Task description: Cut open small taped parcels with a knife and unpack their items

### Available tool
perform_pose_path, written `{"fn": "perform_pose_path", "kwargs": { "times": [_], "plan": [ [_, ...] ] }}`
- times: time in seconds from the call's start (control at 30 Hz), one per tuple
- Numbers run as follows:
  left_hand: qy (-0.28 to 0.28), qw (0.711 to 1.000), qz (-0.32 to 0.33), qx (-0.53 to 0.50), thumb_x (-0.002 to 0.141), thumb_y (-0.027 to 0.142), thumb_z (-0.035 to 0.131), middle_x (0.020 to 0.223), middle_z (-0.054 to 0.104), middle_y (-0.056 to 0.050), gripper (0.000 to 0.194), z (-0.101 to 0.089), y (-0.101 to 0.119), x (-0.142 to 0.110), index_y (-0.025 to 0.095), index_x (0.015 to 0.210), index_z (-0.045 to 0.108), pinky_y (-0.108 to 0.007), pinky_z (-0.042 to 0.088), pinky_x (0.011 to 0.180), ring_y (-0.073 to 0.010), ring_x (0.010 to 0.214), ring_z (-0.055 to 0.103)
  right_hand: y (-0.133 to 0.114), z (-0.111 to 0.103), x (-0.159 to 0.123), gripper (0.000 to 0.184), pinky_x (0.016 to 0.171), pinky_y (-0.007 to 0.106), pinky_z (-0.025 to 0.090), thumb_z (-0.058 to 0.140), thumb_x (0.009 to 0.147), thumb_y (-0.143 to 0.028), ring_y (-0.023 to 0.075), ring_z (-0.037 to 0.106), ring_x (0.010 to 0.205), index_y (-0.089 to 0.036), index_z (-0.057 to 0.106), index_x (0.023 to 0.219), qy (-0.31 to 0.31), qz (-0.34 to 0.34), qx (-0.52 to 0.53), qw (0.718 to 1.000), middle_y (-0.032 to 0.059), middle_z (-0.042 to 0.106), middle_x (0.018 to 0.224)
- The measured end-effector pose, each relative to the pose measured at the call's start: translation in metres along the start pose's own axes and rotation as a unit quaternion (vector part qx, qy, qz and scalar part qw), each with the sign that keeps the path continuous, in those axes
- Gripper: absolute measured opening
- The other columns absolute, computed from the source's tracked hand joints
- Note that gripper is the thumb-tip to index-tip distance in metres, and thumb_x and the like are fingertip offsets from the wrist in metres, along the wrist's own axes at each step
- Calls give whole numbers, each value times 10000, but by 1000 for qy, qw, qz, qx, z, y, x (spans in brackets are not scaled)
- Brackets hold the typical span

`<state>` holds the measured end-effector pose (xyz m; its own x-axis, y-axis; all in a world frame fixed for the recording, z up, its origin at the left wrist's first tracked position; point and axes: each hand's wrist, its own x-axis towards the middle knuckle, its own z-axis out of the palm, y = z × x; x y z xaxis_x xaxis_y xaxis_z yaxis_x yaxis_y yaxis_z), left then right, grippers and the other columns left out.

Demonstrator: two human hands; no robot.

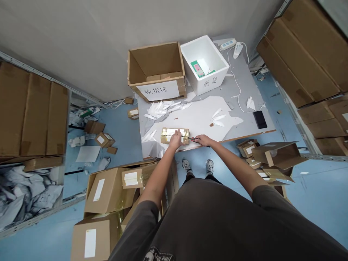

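A small cardboard box point(166, 137) wrapped in shiny clear tape, with white labels on top, lies near the front edge of the table. My left hand point(176, 139) grips it from above, thumb and fingers pressed on its top and right part. My right hand point(202, 140) is closed around a slim red-and-black hand tool point(194, 139), whose tip meets the box's right end. The tool's exact kind is too small to make out. Torn white paper strips point(218, 118) and a heap of paper scraps point(160, 109) lie behind the box.
At the table's back stand a large open carton point(155, 54) and a white foam box point(208, 78) holding green-and-pink packs. A phone point(260, 119), a cable and a power strip point(227, 44) are at right. Cartons point(107, 190) crowd the floor at left; opened boxes point(280, 154) lie at right.
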<state>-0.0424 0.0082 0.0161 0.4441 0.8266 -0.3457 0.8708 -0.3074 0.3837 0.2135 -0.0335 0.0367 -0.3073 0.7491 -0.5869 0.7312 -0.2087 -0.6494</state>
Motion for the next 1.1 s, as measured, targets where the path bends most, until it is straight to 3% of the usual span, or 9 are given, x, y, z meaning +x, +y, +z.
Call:
{"fn": "perform_pose_path", "kwargs": {
  "times": [0.07, 0.3, 0.4, 0.5, 0.7, 0.87, 1.0, 1.1],
  "plan": [
    [-2, 1000, 2, -1, 598, 241, 1054, 1710, 385, -310, 892, 0, -1, 0, 115, 1343, 582, -459, 408, 1278, -436, 1625, 343, 0, 1, 0, 297, 721, 251, 428, 580, 1051, -430, 207, 684, 808, -202, 762, 990, 12, -16, -22, 1000, 63, 769, 890],
    [-1, 1000, 10, -20, 576, 244, 1061, 1704, 415, -276, 884, -3, -2, -3, 150, 1332, 614, -517, 399, 1276, -460, 1633, 314, 13, 0, -21, 316, 611, 255, 425, 538, 1061, -456, 166, 579, 522, -205, 729, 1062, -33, 1, 61, 998, -18, 651, 635],
    [14, 999, 8, -51, 804, 338, 935, 1666, 496, -206, 744, -15, -1, -4, 182, 1446, 593, -502, 418, 1263, -400, 1611, 383, 23, -1, -39, 301, 600, 256, 430, 558, 1051, -463, 161, 583, 515, -213, 717, 1102, 8, 32, 72, 997, -24, 653, 655],
    [25, 999, 19, -43, 999, 274, 691, 1549, 618, -144, 542, -30, 1, 1, 229, 1527, 571, -477, 468, 1208, -329, 1499, 518, 25, 5, -49, 299, 601, 261, 450, 514, 1064, -448, 167, 598, 530, -222, 689, 1153, 57, 57, 108, 991, -32, 645, 678],
    [0, 997, 12, 80, 874, 224, 808, 1564, 597, -131, 625, -43, 14, 21, 266, 1471, 625, -514, 470, 1163, -377, 1457, 490, 15, 32, -44, 316, 640, 265, 486, 464, 1066, -471, 190, 647, 650, -249, 667, 1163, 142, 62, 154, 976, -15, 677, 762],
    [-43, 991, 39, 122, 918, 219, 755, 1498, 638, -174, 602, -35, 18, 29, 221, 1498, 590, -507, 452, 1188, -365, 1422, 556, 9, 42, -40, 379, 735, 284, 486, 433, 1097, -488, 235, 703, 882, -264, 697, 1250, 175, 55, 80, 980, 39, 762, 977],
    [-8, 993, 77, 89, 1007, 242, 621, 1676, 471, -242, 600, -21, 5, 22, 151, 1590, 510, -598, 311, 1302, -412, 1604, 383, 4, 37, -39, 401, 837, 295, 473, 406, 1137, -454, 249, 676, 1081, -285, 703, 1346, 151, 21, -24, 988, 72, 754, 1168],
    [21, 994, 101, 31, 1036, 271, 564, 1681, 463, -259, 567, -9, -8, 16, 119, 1580, 520, -626, 245, 1338, -402, 1642, 321, 0, 30, -36, 359, 895, 310, 458, 501, 1122, -425, 261, 627, 1159, -285, 692, 1391, 136, 2, -103, 985, 96, 708, 1209]
  ]
}}
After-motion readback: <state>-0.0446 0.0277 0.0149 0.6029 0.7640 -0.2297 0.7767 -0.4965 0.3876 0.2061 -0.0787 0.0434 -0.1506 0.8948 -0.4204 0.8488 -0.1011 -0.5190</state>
